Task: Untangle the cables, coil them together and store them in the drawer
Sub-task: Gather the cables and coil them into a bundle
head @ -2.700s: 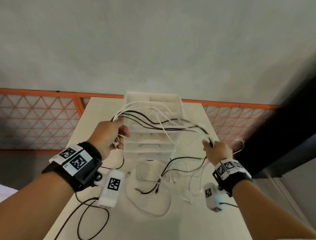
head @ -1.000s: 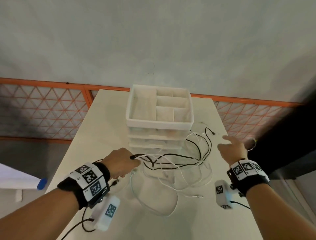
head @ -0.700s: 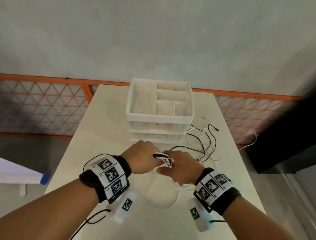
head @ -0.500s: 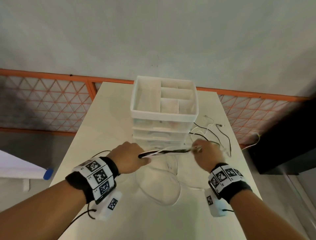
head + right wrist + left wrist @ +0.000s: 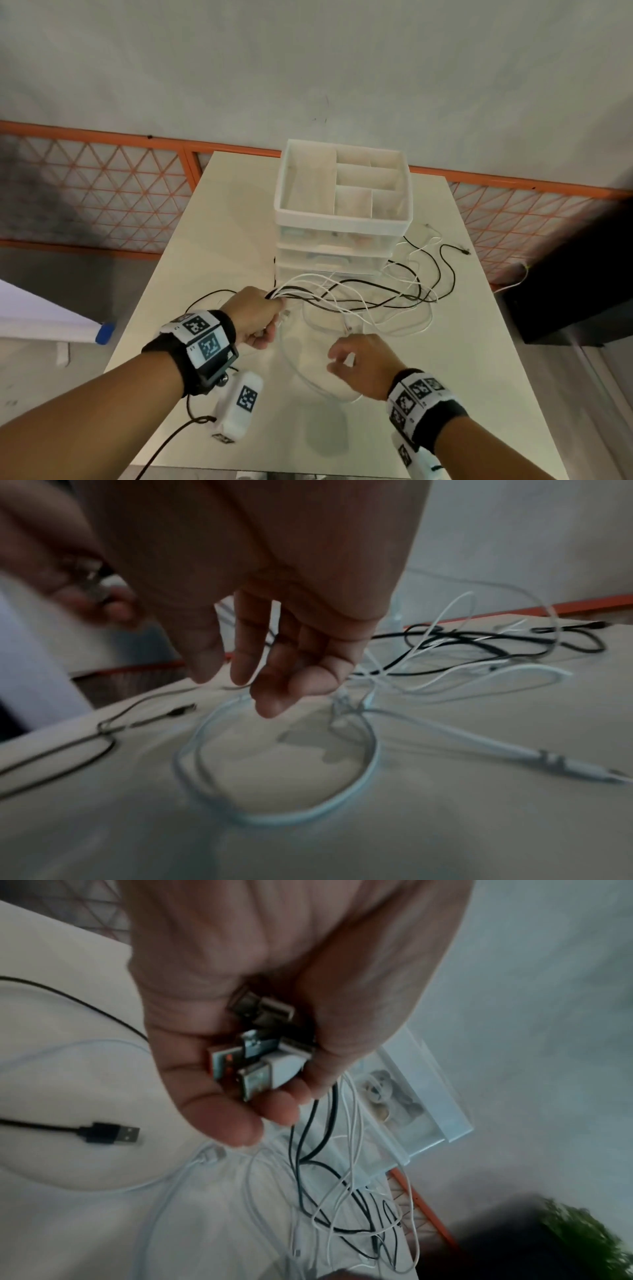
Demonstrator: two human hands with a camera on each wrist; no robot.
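My left hand (image 5: 259,317) grips the plug ends of several black and white cables (image 5: 383,296); the left wrist view shows the USB plugs (image 5: 260,1056) bunched in its fist (image 5: 274,1096). The loose cable lengths trail right across the table in front of the white drawer unit (image 5: 342,224). My right hand (image 5: 347,359) hovers with loosely curled fingers (image 5: 240,666) and holds nothing. It is just above a white cable loop (image 5: 274,815) lying on the table, which the head view shows too (image 5: 308,380).
A black USB plug (image 5: 109,1133) lies loose on the beige table (image 5: 219,240) left of my left hand. A white connector (image 5: 548,761) lies at the right. An orange mesh railing (image 5: 102,192) runs behind the table, and a dark block (image 5: 582,291) stands to its right.
My right hand has let go of the cable bundle and drawn back toward me, over the white loop. The cables have sagged onto the table at the right. My left hand keeps its grip.
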